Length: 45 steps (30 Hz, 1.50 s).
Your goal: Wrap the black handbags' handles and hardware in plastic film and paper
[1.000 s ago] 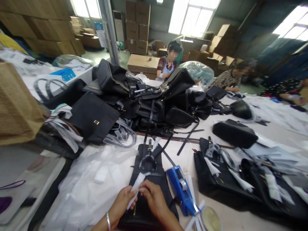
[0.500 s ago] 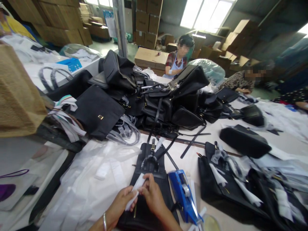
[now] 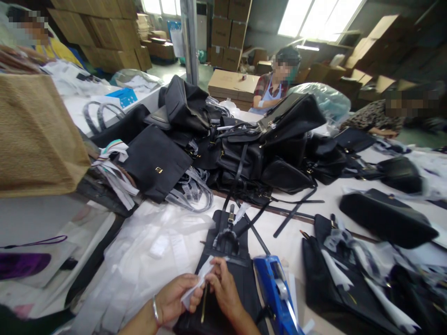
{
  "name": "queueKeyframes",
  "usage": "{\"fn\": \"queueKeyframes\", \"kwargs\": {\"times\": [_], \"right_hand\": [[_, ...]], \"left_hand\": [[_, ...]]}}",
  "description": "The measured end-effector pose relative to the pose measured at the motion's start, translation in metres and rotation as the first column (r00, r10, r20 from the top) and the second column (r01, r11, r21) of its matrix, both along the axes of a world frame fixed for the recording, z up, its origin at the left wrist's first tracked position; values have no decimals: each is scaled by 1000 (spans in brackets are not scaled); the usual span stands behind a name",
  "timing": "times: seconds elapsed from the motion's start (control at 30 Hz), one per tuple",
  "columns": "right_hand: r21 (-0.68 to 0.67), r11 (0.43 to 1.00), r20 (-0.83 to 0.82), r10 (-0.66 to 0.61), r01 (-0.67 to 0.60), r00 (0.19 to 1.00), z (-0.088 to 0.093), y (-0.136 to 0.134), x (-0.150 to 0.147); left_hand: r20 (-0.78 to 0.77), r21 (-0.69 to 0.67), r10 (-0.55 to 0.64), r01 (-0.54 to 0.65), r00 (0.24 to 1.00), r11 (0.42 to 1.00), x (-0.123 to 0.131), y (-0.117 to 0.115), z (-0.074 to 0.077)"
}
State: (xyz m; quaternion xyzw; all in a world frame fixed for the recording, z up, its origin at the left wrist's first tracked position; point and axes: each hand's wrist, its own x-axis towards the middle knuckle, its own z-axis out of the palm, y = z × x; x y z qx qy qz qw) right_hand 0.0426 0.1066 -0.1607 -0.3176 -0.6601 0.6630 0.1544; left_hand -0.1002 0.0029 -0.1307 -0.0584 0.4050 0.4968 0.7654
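Observation:
Both hands hold one narrow strip of white paper (image 3: 196, 289) just above a black backpack (image 3: 240, 284). My left hand (image 3: 178, 295), with a silver bangle at its wrist, pinches the strip's lower part. The fingers of my right hand (image 3: 223, 286) close on its upper end. Beneath them the backpack lies flat, with a gold zipper (image 3: 204, 307) showing below my fingers and a buckled strap (image 3: 231, 218) at its top. Right beside the bag stands a blue tape dispenser (image 3: 275, 291).
White tissue sheets (image 3: 150, 260) lie to the left. A heap of black bags (image 3: 240, 144) spans the table behind. More black bags (image 3: 349, 279) with wrapped parts lie at right. A tan burlap bag (image 3: 38, 135) stands at left. Several people work across the table.
The view has swung left, so everything sits farther right in the picture. Both hands keep hold of the paper strip, and more of the backpack's gold zipper shows.

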Motion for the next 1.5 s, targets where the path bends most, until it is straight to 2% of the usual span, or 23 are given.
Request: {"fn": "queueKeyframes", "kwargs": {"times": [0.07, 0.13, 0.2, 0.27, 0.37, 0.47, 0.53, 0.6, 0.67, 0.77, 0.83, 0.93, 1.03, 1.27, 1.4, 1.5], "right_hand": [[-27, 1000, -10, 15, -15, 1000, 8, 6, 7], [-78, 995, -14, -56, 55, 998, 17, 9, 10], [-167, 976, -19, -143, 138, 989, 25, 5, 8], [-271, 950, -22, -167, 155, 986, 29, -6, 0], [-354, 913, 19, -211, 204, 977, 27, -25, -19], [-296, 890, 25, -355, 346, 935, 22, -37, -34], [-265, 882, -6, -406, 390, 914, 19, -39, -39], [-261, 878, -16, -420, 402, 907, 17, -39, -41], [-273, 875, -28, -422, 399, 906, 15, -38, -43], [-318, 883, -50, -379, 345, 924, 14, -37, -45], [-375, 889, -39, -300, 265, 953, 16, -35, -46], [-494, 862, -41, -153, 113, 987, 22, -33, -48], [-566, 824, -126, -60, -22, 990, 27, -29, -48], [-573, 787, -299, 57, -227, 953, 25, -23, -39], [-563, 807, -281, 15, -177, 960, 21, -23, -41], [-515, 857, -223, -139, 4, 965, 17, -29, -51]], "left_hand": [[-19, 15, 13, -13, 1000, 1000, 2, 0, 3], [-81, 43, 38, -35, 996, 998, 6, 0, 6], [-207, 76, 60, -45, 976, 996, 13, 0, 8], [-374, 89, 58, -26, 925, 996, 22, 1, 8], [-608, 90, 52, 3, 792, 996, 33, 2, 7], [-794, 127, 115, -22, 597, 992, 38, 2, 9], [-858, 135, 147, -60, 492, 989, 40, 1, 10], [-875, 129, 164, -107, 454, 986, 41, -1, 10], [-846, 138, 196, -152, 495, 979, 42, -1, 9], [-720, 153, 233, -178, 653, 972, 42, 0, 4], [-643, 153, 233, -176, 729, 972, 39, 1, 2], [-573, 174, 243, -174, 783, 969, 32, -3, 2], [-495, 215, 254, -166, 831, 962, 25, -9, 5], [-372, 286, 235, -129, 898, 949, 16, -13, 7], [-356, 317, 217, -101, 909, 943, 18, -8, 18], [-429, 322, 207, -65, 879, 945, 21, -4, 23]]}}
